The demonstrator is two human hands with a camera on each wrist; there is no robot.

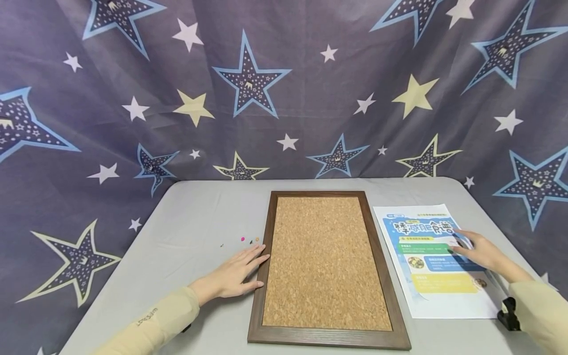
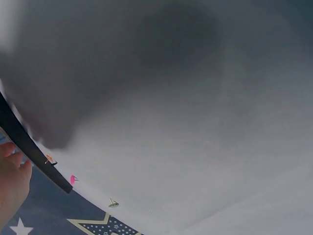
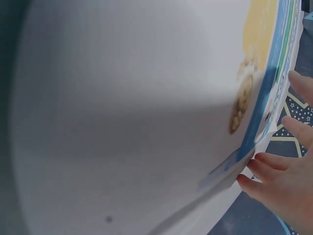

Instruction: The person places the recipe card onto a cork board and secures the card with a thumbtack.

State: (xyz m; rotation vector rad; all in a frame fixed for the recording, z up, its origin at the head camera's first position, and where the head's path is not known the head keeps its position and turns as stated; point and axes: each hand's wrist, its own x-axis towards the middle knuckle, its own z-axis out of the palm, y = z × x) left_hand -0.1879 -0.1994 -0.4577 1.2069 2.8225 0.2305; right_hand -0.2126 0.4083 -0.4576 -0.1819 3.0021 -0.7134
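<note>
A cork board [image 1: 328, 261] with a dark brown wooden frame lies flat on the table. My left hand [image 1: 232, 276] rests at its left side, fingers extended, fingertips against the frame; in the left wrist view that hand [image 2: 13, 183] is by the dark frame edge [image 2: 36, 154]. Right of the board lies a printed poster [image 1: 437, 305] with blue, green and yellow blocks. Over the poster's right edge is my right hand [image 1: 481, 251], its fingers spread. In the right wrist view, fingertips of this hand [image 3: 288, 181] meet the paper's edge, which lifts slightly.
Several small push pins lie left of the board, among them a magenta pin [image 1: 242, 239], an orange pin [image 1: 257, 239] and a gold-toned pin [image 1: 222, 245]. A grey cloth covers the table [image 1: 199, 212]. Behind it hangs a star-patterned curtain [image 1: 301, 98].
</note>
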